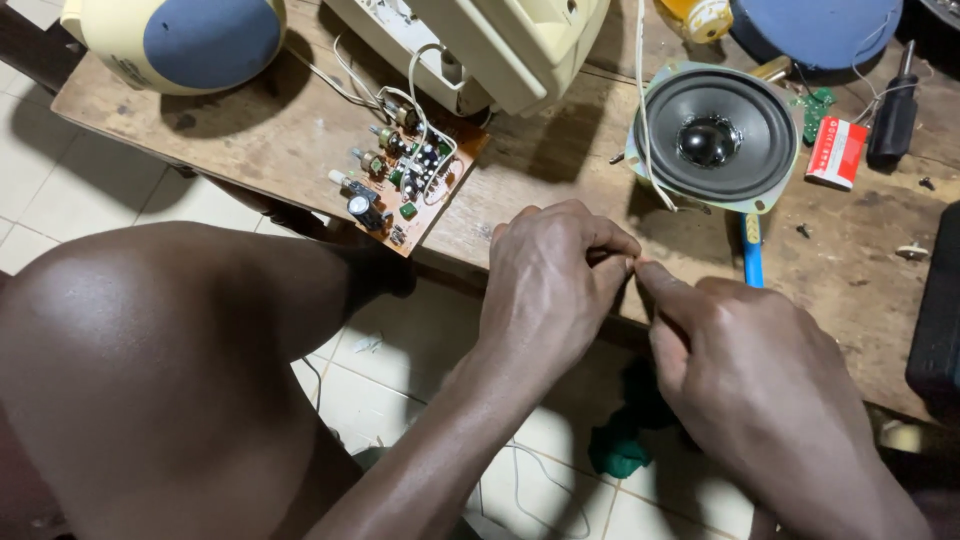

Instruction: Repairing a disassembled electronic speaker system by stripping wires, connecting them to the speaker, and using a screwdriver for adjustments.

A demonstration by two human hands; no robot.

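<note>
Both hands meet at the table (pixel 300 140) edge: left hand (pixel 545 275) and right hand (pixel 740 370) pinch something tiny, too small to identify, between fingertips, below the speaker (pixel 715 135); circuit board (pixel 410 175) lies left.

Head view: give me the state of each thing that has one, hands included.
Left hand: fingertips pinched, meeting the right hand's; what they grip is too small to tell.
Right hand: fingertips pinched likewise.
Brown circuit board: bare, flat on the wooden bench, white wires attached.
Round black speaker cone: out of any housing, face up.
Black-handled screwdriver: lying unused.
Small red box: lying flat.
</note>
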